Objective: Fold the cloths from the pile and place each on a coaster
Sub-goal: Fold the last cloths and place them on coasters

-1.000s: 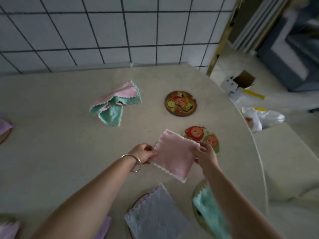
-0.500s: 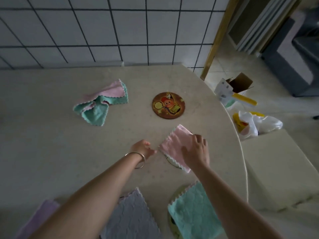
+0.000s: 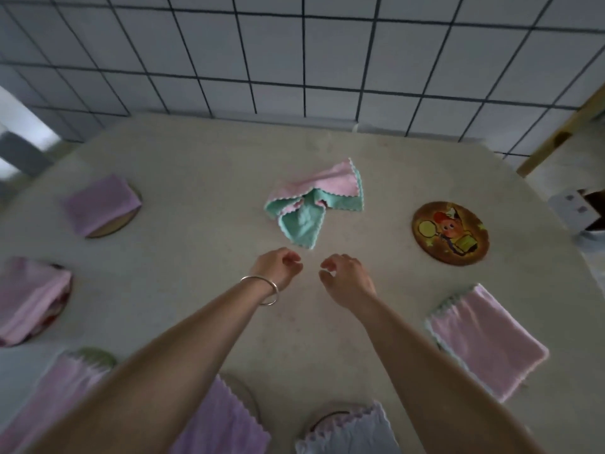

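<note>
Cloth pile (image 3: 314, 201) at mid-tabletop, both hands empty just short of it.

The crumpled pink-and-green pile lies near the tiled wall; left hand (image 3: 278, 267) and right hand (image 3: 348, 276) hover apart over the tabletop (image 3: 196, 273), each grip loosely curled around nothing. A bare cartoon coaster (image 3: 450, 232) sits right of the pile; a folded pink cloth (image 3: 484, 340) lies nearer.

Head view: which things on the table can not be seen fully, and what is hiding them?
- Coaster under the folded pink cloth, right: almost fully covered by it.
- Lilac cloth and white cloth, bottom: cut by the frame edge, the lilac one also behind the left forearm.
- Pile of cloths: how many pieces it holds cannot be counted, they overlap.
- Left-side coasters: blurred, pictures covered by cloths.
</note>
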